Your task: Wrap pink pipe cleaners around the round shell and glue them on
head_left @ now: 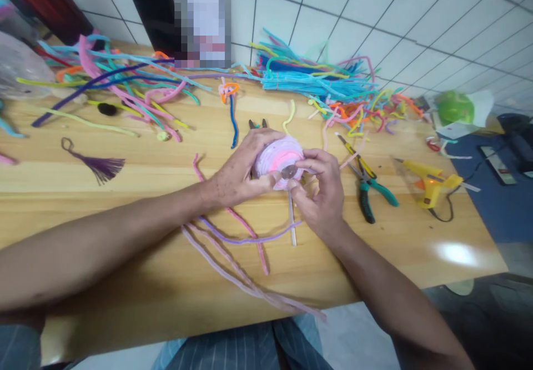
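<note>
My left hand is wrapped round a rounded piece of coiled lilac and pink pipe cleaner, its thumb on the front. A small, shiny brownish oval piece lies against the coil's pink part. From the right, my right hand pinches at this oval with thumb and forefinger, its other fingers curled. Below the hands, a clear glue stick rests on the wooden table. Loose pink, purple and pale lilac pipe cleaners lie near my left forearm.
Teal-handled pliers and a yellow glue gun with a cord lie to the right. A blue pipe-cleaner bundle and many loose coloured ones stretch along the tiled wall. A dark purple tassel lies on the left.
</note>
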The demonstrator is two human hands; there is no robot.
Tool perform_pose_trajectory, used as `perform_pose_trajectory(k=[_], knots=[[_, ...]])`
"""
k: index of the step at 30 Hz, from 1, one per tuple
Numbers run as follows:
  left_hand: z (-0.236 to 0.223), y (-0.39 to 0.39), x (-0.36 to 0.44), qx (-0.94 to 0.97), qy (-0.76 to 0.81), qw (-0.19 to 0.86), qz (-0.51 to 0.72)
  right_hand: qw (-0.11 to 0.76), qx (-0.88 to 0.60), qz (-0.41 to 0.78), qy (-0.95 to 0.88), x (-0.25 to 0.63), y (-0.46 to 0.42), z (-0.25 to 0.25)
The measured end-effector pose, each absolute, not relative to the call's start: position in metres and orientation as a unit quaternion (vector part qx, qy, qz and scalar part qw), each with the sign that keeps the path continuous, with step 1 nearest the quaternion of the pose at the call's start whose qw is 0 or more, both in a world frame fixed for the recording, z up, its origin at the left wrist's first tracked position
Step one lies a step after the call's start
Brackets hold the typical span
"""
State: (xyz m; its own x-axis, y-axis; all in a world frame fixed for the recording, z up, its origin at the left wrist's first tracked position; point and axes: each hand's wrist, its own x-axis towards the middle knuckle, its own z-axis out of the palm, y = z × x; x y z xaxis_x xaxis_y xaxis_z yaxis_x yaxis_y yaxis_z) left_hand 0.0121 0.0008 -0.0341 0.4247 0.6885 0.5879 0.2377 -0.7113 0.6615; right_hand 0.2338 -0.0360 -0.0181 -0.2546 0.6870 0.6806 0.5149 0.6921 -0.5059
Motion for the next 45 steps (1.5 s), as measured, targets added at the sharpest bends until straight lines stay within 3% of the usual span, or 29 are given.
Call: perform_pose_trajectory(k=[45], knots=[[-0.0341,0.0032,0.0115,0.822,0.275,0.236,0.44,0.477,-0.389,0.099,-0.782,0.2339,-0.0373,-0.0187]])
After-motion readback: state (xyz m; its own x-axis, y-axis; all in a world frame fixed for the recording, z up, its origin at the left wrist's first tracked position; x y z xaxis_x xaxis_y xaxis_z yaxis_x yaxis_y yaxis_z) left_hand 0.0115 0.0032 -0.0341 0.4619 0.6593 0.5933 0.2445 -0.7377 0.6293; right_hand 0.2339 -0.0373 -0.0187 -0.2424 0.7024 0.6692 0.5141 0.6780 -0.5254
